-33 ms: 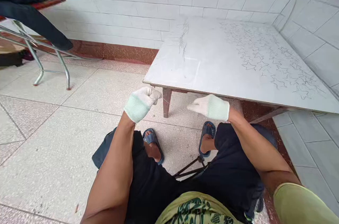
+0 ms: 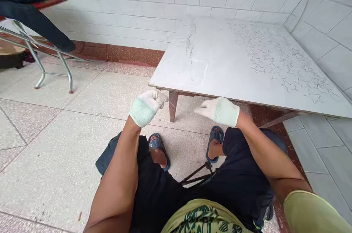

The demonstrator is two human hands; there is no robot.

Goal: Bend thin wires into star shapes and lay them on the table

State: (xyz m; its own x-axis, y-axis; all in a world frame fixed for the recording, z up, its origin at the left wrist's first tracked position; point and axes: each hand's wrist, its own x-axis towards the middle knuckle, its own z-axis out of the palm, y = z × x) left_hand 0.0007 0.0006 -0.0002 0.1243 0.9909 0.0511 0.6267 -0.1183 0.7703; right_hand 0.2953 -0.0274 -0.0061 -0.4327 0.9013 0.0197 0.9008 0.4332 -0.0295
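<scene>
Our left hand has its fingers closed on a thin wire, which pokes out toward our right hand, just off the near edge of the worktop by its near left corner. Right fingers look bunched; can't tell if they're fully closed or gripping anything. Wire stars spread along the worktop's right edge, loose wires toward its far left corner.
</scene>
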